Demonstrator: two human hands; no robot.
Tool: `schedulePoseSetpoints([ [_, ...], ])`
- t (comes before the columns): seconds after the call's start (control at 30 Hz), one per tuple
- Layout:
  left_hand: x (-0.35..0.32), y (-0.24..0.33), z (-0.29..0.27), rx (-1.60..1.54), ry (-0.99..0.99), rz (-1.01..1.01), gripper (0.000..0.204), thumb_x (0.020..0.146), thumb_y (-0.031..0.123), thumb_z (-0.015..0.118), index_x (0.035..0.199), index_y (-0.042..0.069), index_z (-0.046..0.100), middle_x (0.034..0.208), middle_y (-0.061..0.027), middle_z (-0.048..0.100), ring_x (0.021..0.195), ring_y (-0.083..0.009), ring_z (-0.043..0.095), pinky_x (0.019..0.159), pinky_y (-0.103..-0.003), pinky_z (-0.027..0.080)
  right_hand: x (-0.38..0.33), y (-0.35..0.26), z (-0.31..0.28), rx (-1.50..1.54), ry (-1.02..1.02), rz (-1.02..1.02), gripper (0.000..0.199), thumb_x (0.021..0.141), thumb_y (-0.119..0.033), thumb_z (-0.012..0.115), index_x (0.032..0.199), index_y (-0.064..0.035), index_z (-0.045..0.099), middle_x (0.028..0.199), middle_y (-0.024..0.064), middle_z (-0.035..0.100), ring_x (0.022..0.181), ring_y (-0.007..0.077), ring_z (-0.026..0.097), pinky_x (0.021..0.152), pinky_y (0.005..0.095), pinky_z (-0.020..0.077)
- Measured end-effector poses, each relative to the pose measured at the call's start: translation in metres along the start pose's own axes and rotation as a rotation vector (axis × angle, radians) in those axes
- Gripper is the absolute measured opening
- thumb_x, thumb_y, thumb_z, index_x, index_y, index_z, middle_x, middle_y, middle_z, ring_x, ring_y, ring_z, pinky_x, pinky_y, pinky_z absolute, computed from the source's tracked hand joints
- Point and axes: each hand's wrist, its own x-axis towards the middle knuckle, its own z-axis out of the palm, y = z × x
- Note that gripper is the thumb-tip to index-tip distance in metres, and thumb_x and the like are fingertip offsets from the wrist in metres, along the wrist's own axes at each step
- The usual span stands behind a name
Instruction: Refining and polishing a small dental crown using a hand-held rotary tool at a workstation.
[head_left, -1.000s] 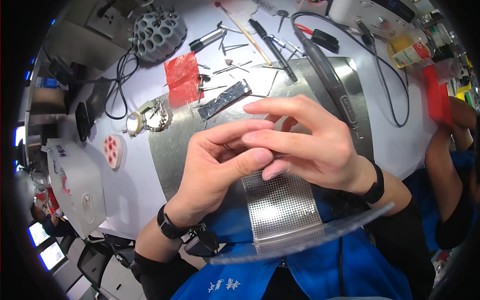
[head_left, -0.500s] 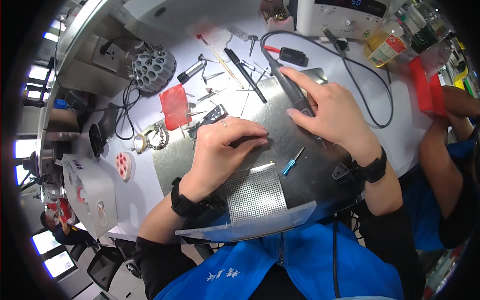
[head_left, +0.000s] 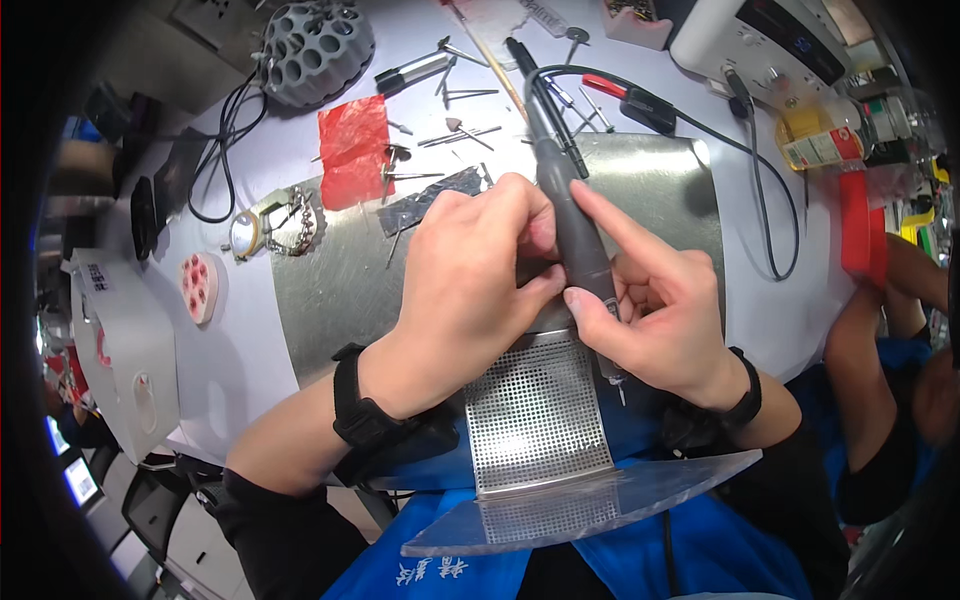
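Dark grey rotary handpiece (head_left: 583, 240), just one, between the two hands.
The right hand (head_left: 660, 315) grasps its body from the right; the left hand (head_left: 465, 285) curls just beside it, and whether it pinches anything I cannot tell. One perforated metal plate (head_left: 535, 415) sits on the near side; farther off on the tabletop (head_left: 230, 385) are one red sheet (head_left: 348, 150) and one round grey holder (head_left: 312, 60).
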Motion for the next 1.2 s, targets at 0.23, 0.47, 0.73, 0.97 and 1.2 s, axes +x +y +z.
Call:
schedulePoseSetpoints([
  [0.23,0.000,-0.001,-0.002,0.050,0.013,0.020,0.042,0.060,0.000,0.082,0.084,0.009,0.049,0.074,-0.0018,0.062,0.073,-0.0223,0.052,0.067,-0.034,0.043,0.001,0.004,0.007,-0.007,0.082,-0.049,0.066,0.076,0.002,0.068,0.140,0.0034,0.049,0.060,-0.0049,0.054,0.052,-0.0026,0.044,0.049,0.0149,0.0342],
  [0.47,0.001,0.001,0.001,-0.002,-0.017,0.018,0.038,0.064,0.001,0.082,0.085,0.009,0.052,0.074,-0.0014,0.069,0.070,-0.0210,0.054,0.067,-0.032,0.043,0.003,0.005,-0.013,-0.038,0.116,0.045,0.063,0.076,-0.006,0.071,0.137,-0.0036,0.056,0.050,-0.0026,0.041,0.045,0.0018,0.037,0.044,0.0210,0.0304],
  [0.73,0.005,0.003,-0.001,-0.530,-0.054,-0.109,0.035,0.083,-0.010,0.070,0.112,0.000,0.053,0.096,-0.0116,0.070,0.102,-0.0172,0.067,0.087,-0.027,0.055,0.018,0.016,-0.050,-0.576,0.186,-0.041,0.053,0.074,-0.021,0.071,0.126,-0.0124,0.064,0.055,0.0104,0.052,0.049,0.0254,0.052,0.051,0.0375,0.0416],
  [0.97,-0.005,0.013,-0.008,-0.857,-0.019,-0.148,0.033,0.081,-0.007,0.074,0.112,-0.004,0.064,0.104,-0.0137,0.070,0.097,-0.0165,0.066,0.086,-0.028,0.053,0.012,0.005,-0.051,-0.411,0.206,-0.268,0.028,0.084,-0.026,0.072,0.104,-0.0062,0.070,0.077,0.0105,0.062,0.063,0.0204,0.057,0.055,0.0323,0.0427],
  [1.2,-0.005,0.016,-0.006,-0.770,-0.060,0.032,0.031,0.078,-0.007,0.076,0.108,-0.004,0.070,0.100,-0.0117,0.072,0.093,-0.0145,0.064,0.082,-0.027,0.052,0.005,0.000,-0.028,0.123,-0.058,-0.392,0.017,0.094,-0.016,0.063,0.090,0.0005,0.067,0.074,0.0099,0.059,0.064,0.0224,0.056,0.059,0.0328,0.0425],
])
